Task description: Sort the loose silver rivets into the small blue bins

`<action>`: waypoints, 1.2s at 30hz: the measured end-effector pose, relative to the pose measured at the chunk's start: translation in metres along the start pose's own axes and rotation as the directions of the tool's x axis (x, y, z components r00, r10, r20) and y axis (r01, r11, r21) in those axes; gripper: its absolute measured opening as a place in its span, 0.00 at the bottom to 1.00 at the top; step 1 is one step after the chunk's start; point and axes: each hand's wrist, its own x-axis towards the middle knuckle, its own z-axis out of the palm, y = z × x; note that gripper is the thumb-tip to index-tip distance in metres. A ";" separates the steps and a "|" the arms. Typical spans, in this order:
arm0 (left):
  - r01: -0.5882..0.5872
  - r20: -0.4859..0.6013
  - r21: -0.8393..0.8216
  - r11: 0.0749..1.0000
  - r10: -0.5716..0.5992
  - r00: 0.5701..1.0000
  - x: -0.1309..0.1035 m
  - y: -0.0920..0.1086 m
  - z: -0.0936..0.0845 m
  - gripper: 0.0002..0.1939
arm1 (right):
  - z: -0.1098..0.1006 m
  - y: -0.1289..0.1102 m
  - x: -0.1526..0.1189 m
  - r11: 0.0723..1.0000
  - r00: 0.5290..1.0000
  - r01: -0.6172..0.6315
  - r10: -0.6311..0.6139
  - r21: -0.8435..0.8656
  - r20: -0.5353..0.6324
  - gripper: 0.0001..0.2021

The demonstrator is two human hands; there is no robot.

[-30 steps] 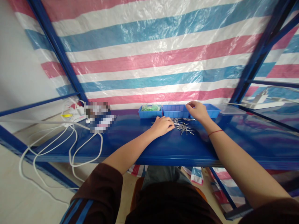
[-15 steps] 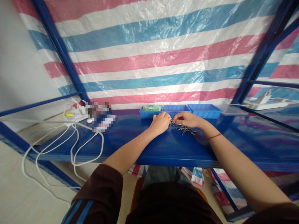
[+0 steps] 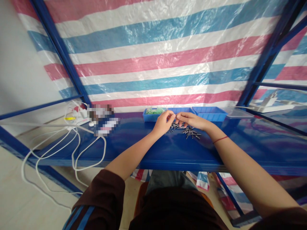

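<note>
My left hand (image 3: 164, 122) is raised just over the blue tabletop, thumb and forefinger pinched together; whatever is between them is too small to make out. Its fingertips almost touch those of my right hand (image 3: 189, 120), whose fingers are curled inward, with any held piece hidden. Under the hands lies a loose heap of thin, dark metal pins, like rivets or screws (image 3: 177, 126). A second pile of the same metal pins (image 3: 191, 133) lies just below my right hand.
Behind the hands stand a blue bin with green-tinted plastic bags (image 3: 154, 111), a partly hidden middle bin (image 3: 183, 110) and a right-hand bin (image 3: 209, 111). A clear lid (image 3: 237, 112) lies beside them. White cables (image 3: 78, 150) loop over the table's left end.
My left hand has turned and lifted slightly leftward off the metal pins, its thumb now showing. My right hand has risen a little, its fingers stretching toward the left fingertips.
</note>
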 end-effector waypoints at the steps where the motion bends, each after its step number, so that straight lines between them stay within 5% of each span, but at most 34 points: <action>1: -0.007 -0.011 -0.010 1.000 0.007 1.000 0.000 0.001 0.000 0.07 | 0.000 0.000 0.000 0.999 1.000 -0.022 0.021 0.044 0.018 0.18; 7: -0.018 -0.043 -0.021 1.000 0.017 0.999 0.001 -0.003 0.001 0.05 | -0.001 0.000 0.001 0.978 0.993 0.006 0.019 0.208 -0.117 0.16; 13: 0.018 -0.028 -0.016 1.000 -0.019 0.999 0.001 -0.010 0.003 0.05 | 0.000 -0.001 0.002 0.990 0.969 0.069 -0.036 0.126 -0.246 0.17; 25: 0.021 0.080 0.002 1.000 -0.022 0.997 0.000 -0.010 0.007 0.09 | 0.002 -0.004 0.004 0.989 0.939 0.135 -0.107 0.064 -0.326 0.15; 28: 0.085 0.095 0.022 0.996 -0.087 0.992 -0.002 -0.011 0.007 0.14 | -0.014 0.004 0.005 0.992 0.847 0.126 -0.107 0.001 -0.520 0.12; 30: 0.107 0.126 0.039 0.994 -0.111 0.986 -0.004 -0.010 0.007 0.15 | -0.031 0.012 0.003 0.993 0.704 0.027 -0.098 -0.111 -0.704 0.10; 33: 0.102 0.182 0.071 0.992 -0.113 0.977 -0.005 -0.007 0.005 0.14 | -0.056 0.024 -0.006 0.895 0.469 -0.353 -0.081 -0.271 -0.880 0.09; 36: 0.083 0.234 0.113 0.990 -0.108 0.966 -0.005 -0.005 0.004 0.12 | -0.069 0.034 -0.015 0.735 0.425 -0.624 0.033 -0.266 -0.905 0.15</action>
